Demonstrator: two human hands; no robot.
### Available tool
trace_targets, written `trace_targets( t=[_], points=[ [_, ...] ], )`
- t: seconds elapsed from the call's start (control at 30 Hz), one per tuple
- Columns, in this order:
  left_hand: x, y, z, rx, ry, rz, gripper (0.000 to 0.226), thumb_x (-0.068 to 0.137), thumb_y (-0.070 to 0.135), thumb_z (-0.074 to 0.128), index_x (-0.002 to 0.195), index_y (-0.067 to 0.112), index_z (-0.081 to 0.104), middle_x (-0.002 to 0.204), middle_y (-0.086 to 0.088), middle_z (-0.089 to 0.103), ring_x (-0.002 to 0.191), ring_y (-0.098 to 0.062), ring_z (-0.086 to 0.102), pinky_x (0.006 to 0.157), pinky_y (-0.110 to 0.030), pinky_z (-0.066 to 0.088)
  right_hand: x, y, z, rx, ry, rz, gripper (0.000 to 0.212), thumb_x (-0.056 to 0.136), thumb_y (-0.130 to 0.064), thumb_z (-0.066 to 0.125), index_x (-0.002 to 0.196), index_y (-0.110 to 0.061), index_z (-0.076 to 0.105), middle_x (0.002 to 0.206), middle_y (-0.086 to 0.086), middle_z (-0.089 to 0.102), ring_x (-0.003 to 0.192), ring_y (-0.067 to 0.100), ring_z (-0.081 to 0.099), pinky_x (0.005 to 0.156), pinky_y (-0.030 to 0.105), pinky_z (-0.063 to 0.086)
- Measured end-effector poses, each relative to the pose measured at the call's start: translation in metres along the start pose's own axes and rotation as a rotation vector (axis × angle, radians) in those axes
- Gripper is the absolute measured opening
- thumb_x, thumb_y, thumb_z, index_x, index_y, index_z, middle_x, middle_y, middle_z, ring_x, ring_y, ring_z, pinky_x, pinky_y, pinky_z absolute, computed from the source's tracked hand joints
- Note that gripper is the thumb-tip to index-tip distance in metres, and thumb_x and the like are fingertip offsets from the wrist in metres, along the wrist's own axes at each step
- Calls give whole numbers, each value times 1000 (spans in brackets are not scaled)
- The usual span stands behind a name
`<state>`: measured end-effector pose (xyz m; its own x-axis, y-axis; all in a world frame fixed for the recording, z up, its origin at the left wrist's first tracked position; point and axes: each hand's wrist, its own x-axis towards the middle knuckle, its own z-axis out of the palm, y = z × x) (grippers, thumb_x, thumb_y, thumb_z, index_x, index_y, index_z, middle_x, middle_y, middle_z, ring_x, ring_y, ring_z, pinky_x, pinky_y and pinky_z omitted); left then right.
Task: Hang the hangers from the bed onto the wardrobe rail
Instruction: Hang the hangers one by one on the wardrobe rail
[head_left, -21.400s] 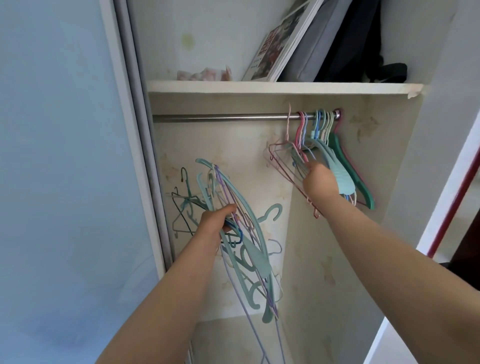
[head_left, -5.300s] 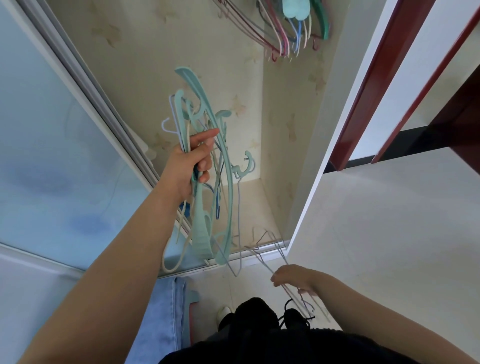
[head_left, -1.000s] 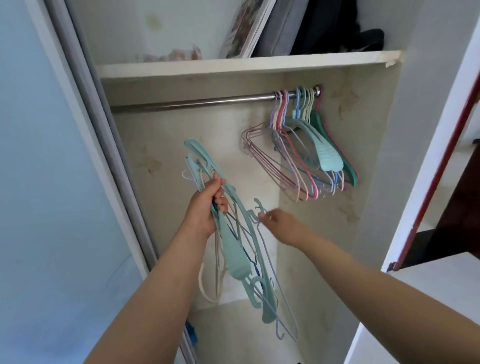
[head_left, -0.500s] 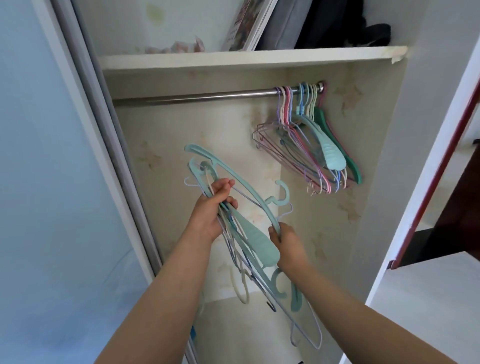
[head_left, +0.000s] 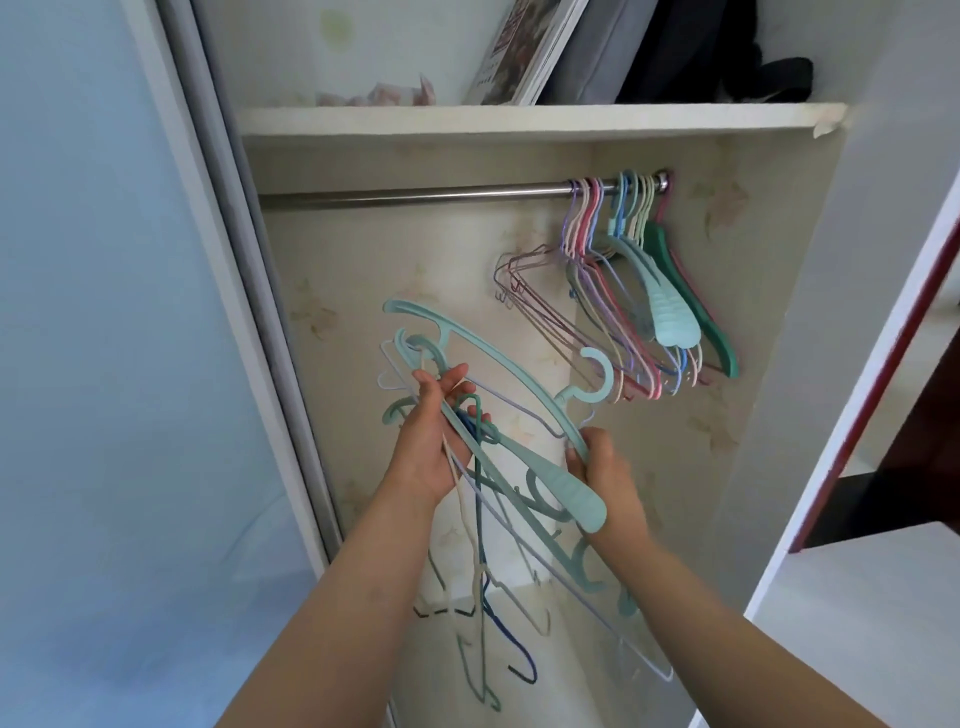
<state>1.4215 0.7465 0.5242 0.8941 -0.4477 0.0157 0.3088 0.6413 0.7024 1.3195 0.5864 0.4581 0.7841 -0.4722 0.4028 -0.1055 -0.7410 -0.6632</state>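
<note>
From the head camera, both arms reach up into an open wardrobe. The left hand grips a tangled bundle of hangers, its fingers curled round their upper parts; the bundle mixes thin wire ones in white, lilac and dark blue with broad mint-green plastic ones, and its lower ends dangle below the forearms. The right hand holds one mint-green plastic hanger by its lower arm, thumb and fingers closed round it just above the wide flat end. That hanger lies tilted, its open hook pointing up towards the right, well below the rail. The steel wardrobe rail runs across under a white shelf, bare along most of its length. At its right end hangs a tight cluster of hung hangers in pink, lilac, cream, blue, mint and dark green, pressed against the side wall. On the shelf lean a framed picture, a grey bag and a black bag. A pale blue sliding door fills the left side.
</note>
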Motion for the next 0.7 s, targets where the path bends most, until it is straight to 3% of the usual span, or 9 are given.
trace_targets(
  t=[0.1, 0.2, 0.3, 0.4, 0.5, 0.57, 0.63, 0.7],
  points=[
    [-1, -1, -3, 35, 14, 30, 39, 99, 40, 41, 103, 10, 65, 79, -1, 62, 64, -17, 54, 63, -32, 54, -1, -4, -9, -8, 103, -32, 24, 97, -20, 50, 118, -8, 55, 109, 10, 54, 97, 28, 52, 80, 35, 43],
    [0, -2, -8, 42, 36, 58, 19, 101, 16, 45, 100, 7, 62, 84, -3, 64, 71, -22, 55, 75, -37, 52, 5, -16, -25, 163, -130, 58, 27, 99, -27, 44, 125, -20, 50, 90, 8, 61, 82, 26, 59, 71, 35, 45],
    [1, -3, -12, 55, 46, 53, 22, 102, 15, 40, 97, 7, 60, 85, -4, 64, 70, -21, 54, 75, -37, 52, 14, -20, -41, 203, -204, 50, 27, 99, -24, 47, 124, -22, 55, 82, -4, 60, 73, 13, 56, 64, 25, 40],
    [3, -7, -14, 80, 52, 59, 21, 102, 16, 42, 99, 8, 61, 86, -2, 66, 70, -17, 56, 73, -35, 54, 20, -20, -55, 365, -286, 122, 23, 99, -30, 47, 117, -23, 60, 60, -7, 40, 44, 6, 32, 40, 19, 29],
    [6, -6, -14, 67, 58, 71, 19, 101, 11, 44, 100, 12, 62, 83, 0, 68, 69, -14, 62, 72, -33, 54, 15, -30, -68, 687, -426, 279, 26, 102, -30, 41, 119, -25, 59, 60, -2, 31, 43, 9, 21, 41, 15, 18],
    [7, -2, -13, 29, 66, 69, 19, 100, 8, 45, 95, 13, 62, 71, 1, 64, 62, -14, 59, 69, -31, 55, 7, -40, -77, 815, -556, 292, 26, 102, -22, 40, 121, -19, 58, 66, 0, 38, 44, 10, 27, 39, 16, 24],
    [10, 0, -15, 2, 91, 63, 16, 98, 8, 48, 87, 13, 59, 60, 1, 56, 56, -15, 51, 59, -27, 53, -2, -51, -87, 770, -692, 173, 32, 101, -30, 39, 119, -18, 62, 75, 1, 56, 55, 17, 51, 50, 25, 46],
    [13, 0, -18, 6, 120, 56, 14, 96, 11, 53, 83, 13, 56, 53, 2, 51, 48, -14, 47, 49, -24, 48, -4, -52, -87, 611, -724, 95, 43, 97, -44, 33, 111, -23, 68, 94, -1, 70, 82, 20, 65, 76, 29, 55]
  ],
)
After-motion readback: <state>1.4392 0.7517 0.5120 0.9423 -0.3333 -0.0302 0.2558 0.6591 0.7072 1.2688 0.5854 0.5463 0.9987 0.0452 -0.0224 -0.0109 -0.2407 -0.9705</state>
